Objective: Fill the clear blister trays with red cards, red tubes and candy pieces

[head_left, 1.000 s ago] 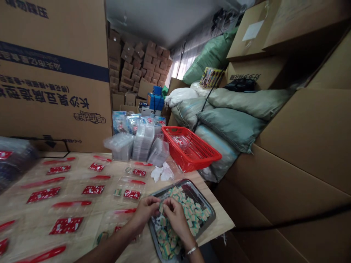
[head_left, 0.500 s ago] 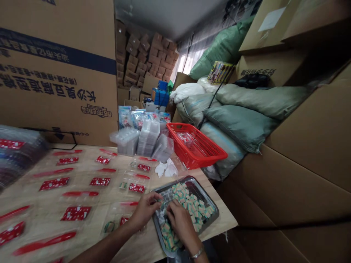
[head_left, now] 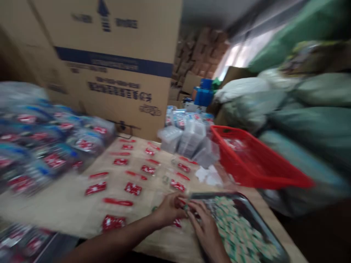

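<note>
My left hand is closed in a pinch at the near left corner of the dark metal tray. My right hand comes in from the right, fingers bent, its tips meeting those of the left. A small green-edged block shows between the fingertips of both hands, partly covered and blurred. Many like blocks, beige and green, lie heaped in the tray. Beneath and left of my left hand is a clear plastic shell with a red packet in it.
Rows of clear shells with red plastic knives and red packets cover the wooden table. Filled bags pile up at left. Stacked clear trays, white tissue and a red basket stand behind the tray.
The view has swung left and down, bringing the bag pile into sight. My hands have moved from over the tray to its left edge and drawn together at the fingertips.
</note>
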### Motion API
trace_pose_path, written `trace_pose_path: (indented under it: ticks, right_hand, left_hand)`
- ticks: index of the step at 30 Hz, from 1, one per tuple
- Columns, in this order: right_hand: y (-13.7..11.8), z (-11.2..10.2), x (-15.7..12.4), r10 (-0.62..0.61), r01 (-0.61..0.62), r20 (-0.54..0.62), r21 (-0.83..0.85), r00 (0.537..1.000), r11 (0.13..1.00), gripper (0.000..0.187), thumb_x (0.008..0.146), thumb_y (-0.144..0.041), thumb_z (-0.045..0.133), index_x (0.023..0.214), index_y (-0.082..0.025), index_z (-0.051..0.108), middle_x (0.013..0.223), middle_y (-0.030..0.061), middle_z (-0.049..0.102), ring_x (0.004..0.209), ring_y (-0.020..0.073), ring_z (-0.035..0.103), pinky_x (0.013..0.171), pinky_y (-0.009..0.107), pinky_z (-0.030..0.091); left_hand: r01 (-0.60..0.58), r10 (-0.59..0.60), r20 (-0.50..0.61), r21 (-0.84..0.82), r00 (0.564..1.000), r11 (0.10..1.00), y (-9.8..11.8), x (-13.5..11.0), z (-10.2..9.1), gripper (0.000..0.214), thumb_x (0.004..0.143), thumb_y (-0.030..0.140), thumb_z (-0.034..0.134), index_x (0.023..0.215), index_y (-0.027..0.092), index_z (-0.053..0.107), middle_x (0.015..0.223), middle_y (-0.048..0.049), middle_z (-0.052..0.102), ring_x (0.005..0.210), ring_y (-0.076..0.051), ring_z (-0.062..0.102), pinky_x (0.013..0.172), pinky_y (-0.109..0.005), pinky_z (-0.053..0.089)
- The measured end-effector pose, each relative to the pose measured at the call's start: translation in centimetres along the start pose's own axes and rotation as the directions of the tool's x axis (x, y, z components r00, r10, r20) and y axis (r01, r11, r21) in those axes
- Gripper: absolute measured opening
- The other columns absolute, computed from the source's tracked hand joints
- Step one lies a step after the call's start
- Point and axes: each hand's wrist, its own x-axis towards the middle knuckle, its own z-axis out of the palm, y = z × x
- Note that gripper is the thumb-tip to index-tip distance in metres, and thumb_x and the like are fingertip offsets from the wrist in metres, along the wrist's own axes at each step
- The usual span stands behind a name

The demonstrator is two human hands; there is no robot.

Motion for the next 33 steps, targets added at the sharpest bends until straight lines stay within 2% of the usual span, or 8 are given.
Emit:
trace_pose_path:
  ticks: [5, 8, 11, 13, 15, 22, 26, 33]
  right_hand:
    - [-2.9, 4.5, 0.3, -0.114, 0.077, 0.289, 0.137, 0.951, 0.988, 0.022, 0.085, -0.034, 0.049, 0.097, -0.028, 0.067, 0.097, 0.0083, 0.068, 0.093, 0.0231, 0.064, 0.077, 0.032, 0.052]
    - [-4.2, 6.8, 1.1, -0.013, -0.053, 0.314, 0.2, 0.949, 0.978, 0.024, 0.082, -0.04, 0.051, 0.085, -0.024, 0.068, 0.082, 0.0083, 0.068, 0.075, 0.0219, 0.065, 0.065, 0.029, 0.052]
    - [-5.1, 8.9, 2.5, 0.123, -0.197, 0.291, 0.238, 0.949, 0.951, 0.024, 0.076, -0.04, 0.057, 0.082, -0.021, 0.069, 0.075, 0.007, 0.069, 0.068, 0.0212, 0.064, 0.062, 0.029, 0.051]
    - [-6.6, 10.8, 3.3, 0.14, -0.247, 0.346, 0.287, 0.928, 0.926, 0.02, 0.075, -0.036, 0.059, 0.082, -0.021, 0.069, 0.077, 0.0059, 0.07, 0.071, 0.0213, 0.064, 0.065, 0.029, 0.051]
    - [-9.0, 13.3, 3.9, 0.083, -0.25, 0.443, 0.333, 0.893, 0.909, 0.015, 0.075, -0.027, 0.058, 0.082, -0.021, 0.07, 0.081, 0.0047, 0.071, 0.075, 0.0207, 0.065, 0.07, 0.03, 0.05]
    - [-15.5, 21.6, 3.3, -0.14, 0.073, 0.572, 0.139, 0.808, 0.988, 0.022, 0.078, -0.008, 0.053, 0.089, -0.018, 0.069, 0.087, 0.0063, 0.07, 0.083, 0.0195, 0.063, 0.077, 0.029, 0.045]
    - [-15.6, 22.8, 2.1, -0.194, 0.238, 0.549, -0.009, 0.813, 0.971, 0.024, 0.083, -0.006, 0.046, 0.088, -0.018, 0.066, 0.089, 0.0071, 0.066, 0.087, 0.021, 0.059, 0.077, 0.031, 0.044]
    - [-16.2, 22.8, 2.3, -0.117, 0.246, 0.531, -0.18, 0.839, 0.952, 0.029, 0.083, -0.003, 0.043, 0.098, -0.018, 0.062, 0.097, 0.0086, 0.063, 0.085, 0.021, 0.062, 0.071, 0.031, 0.049]
  left_hand:
    - [0.056, -0.061, -0.174, -0.033, 0.983, 0.998, 0.6, -6.0, -4.2, 0.059, 0.041, 0.017, 0.076, 0.096, 0.018, 0.054, 0.062, 0.0029, 0.064, 0.055, -0.014, 0.059, 0.059, -0.026, 0.047]
    - [-0.05, 0.181, -0.347, 0.355, 0.92, 0.934, 2.7, -11.6, -7.6, 0.044, 0.061, 0.023, 0.068, 0.104, 0.019, 0.057, 0.087, -0.0054, 0.068, 0.079, -0.019, 0.063, 0.074, -0.032, 0.049]
    - [-0.012, 0.589, -0.406, 0.817, 0.699, 0.577, 4.6, -17.5, -12.2, 0.029, 0.078, 0.026, 0.055, 0.106, 0.021, 0.058, 0.111, -0.009, 0.063, 0.106, -0.023, 0.056, 0.094, -0.039, 0.043]
    - [0.074, 0.65, -0.31, 0.929, 0.694, 0.363, 4.8, -20.5, -15.2, 0.032, 0.078, 0.028, 0.057, 0.109, 0.022, 0.056, 0.112, -0.0081, 0.062, 0.108, -0.024, 0.054, 0.096, -0.041, 0.043]
    - [0.127, 0.633, -0.267, 0.958, 0.727, 0.257, 4.1, -22.4, -17.4, 0.041, 0.077, 0.029, 0.061, 0.116, 0.023, 0.052, 0.114, -0.0079, 0.06, 0.108, -0.024, 0.055, 0.094, -0.039, 0.045]
    - [0.146, 0.613, -0.247, 0.967, 0.751, 0.211, 2.3, -22.6, -19.3, 0.043, 0.077, 0.03, 0.06, 0.118, 0.022, 0.05, 0.114, -0.0082, 0.062, 0.106, -0.023, 0.058, 0.092, -0.037, 0.048]
    - [0.136, 0.628, -0.227, 0.972, 0.745, 0.191, 2.4, -22.6, -19.4, 0.041, 0.076, 0.032, 0.059, 0.115, 0.022, 0.052, 0.112, -0.0085, 0.064, 0.104, -0.024, 0.06, 0.09, -0.036, 0.05]
    - [0.072, 0.723, -0.058, 0.997, 0.688, 0.011, 1.4, -22.5, -20.8, 0.043, 0.078, 0.035, 0.06, 0.119, 0.025, 0.05, 0.111, -0.0058, 0.067, 0.098, -0.022, 0.064, 0.084, -0.03, 0.052]
